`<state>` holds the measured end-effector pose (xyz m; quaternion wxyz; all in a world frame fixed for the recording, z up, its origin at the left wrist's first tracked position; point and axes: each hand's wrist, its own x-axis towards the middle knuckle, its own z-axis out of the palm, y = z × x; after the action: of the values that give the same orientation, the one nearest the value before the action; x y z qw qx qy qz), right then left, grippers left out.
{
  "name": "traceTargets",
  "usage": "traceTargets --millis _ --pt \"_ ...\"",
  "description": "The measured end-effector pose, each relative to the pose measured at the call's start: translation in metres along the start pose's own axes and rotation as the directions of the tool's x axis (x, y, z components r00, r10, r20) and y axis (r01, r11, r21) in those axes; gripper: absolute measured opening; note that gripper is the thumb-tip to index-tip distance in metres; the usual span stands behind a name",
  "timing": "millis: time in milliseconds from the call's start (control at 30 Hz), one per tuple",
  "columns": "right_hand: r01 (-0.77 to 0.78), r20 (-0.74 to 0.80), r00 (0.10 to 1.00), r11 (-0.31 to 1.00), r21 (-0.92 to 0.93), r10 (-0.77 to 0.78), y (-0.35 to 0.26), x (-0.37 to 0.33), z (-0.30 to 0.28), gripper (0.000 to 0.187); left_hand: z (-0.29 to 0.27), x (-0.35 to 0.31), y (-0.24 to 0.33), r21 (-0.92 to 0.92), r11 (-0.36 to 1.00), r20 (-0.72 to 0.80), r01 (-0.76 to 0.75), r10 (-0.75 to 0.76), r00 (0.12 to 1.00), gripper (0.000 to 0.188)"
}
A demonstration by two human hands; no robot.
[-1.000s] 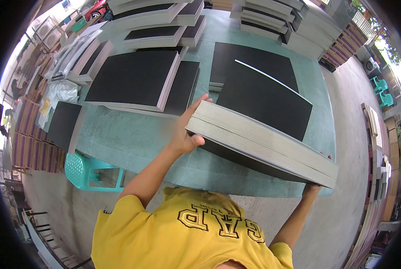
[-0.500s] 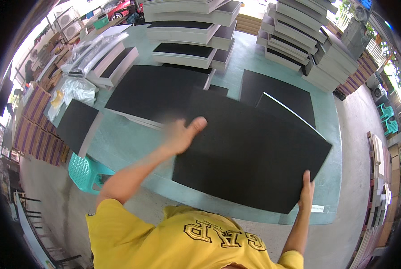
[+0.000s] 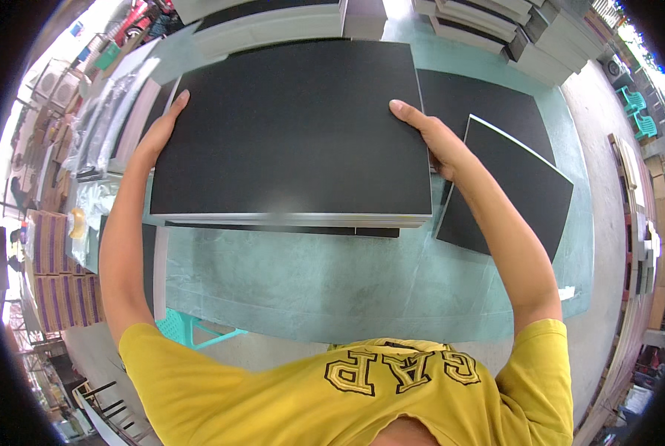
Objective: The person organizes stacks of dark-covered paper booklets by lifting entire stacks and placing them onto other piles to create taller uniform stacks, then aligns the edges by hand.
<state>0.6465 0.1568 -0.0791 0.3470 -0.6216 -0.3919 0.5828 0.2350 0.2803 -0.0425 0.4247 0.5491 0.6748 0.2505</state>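
Lowered flat since before, black board stack (image 3: pixel 291 126) is gripped at its sides by left hand (image 3: pixel 165 123) and right hand (image 3: pixel 429 137), arms outstretched.

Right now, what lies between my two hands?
In the head view, the black board spans the whole stretch from the left hand to the right hand, each gripping a side edge.

A single fisheye view looks down from the person's head, close over the green table (image 3: pixel 332 282), edges bending outward.
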Motion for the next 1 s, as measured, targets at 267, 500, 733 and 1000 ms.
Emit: traceTargets --millis 267,500,733,1000 --pt "-0.117 -0.096 0.988 0.993 0.033 0.119 0.036 0.013 0.018 0.076 0.017 0.018 -0.036 0.031 0.996 0.135 0.083 -0.086 0.987 0.089" --pt "-0.099 -0.052 0.994 0.995 -0.031 0.098 0.038 0.009 0.026 0.081 0.012 0.023 -0.037 0.255 0.967 -0.051 -0.004 0.017 0.999 0.084" --pt "-0.02 0.064 0.998 0.998 -0.064 0.024 0.03 0.011 0.023 0.084 -0.01 -0.003 0.001 0.919 0.394 -0.217 0.019 0.465 0.858 0.056" --pt "0.389 -0.154 0.794 0.686 -0.615 -0.589 0.036 -0.056 -0.107 0.062 0.212 -0.201 0.072 0.31 0.538 0.124 -0.783 0.794 0.595 0.023"
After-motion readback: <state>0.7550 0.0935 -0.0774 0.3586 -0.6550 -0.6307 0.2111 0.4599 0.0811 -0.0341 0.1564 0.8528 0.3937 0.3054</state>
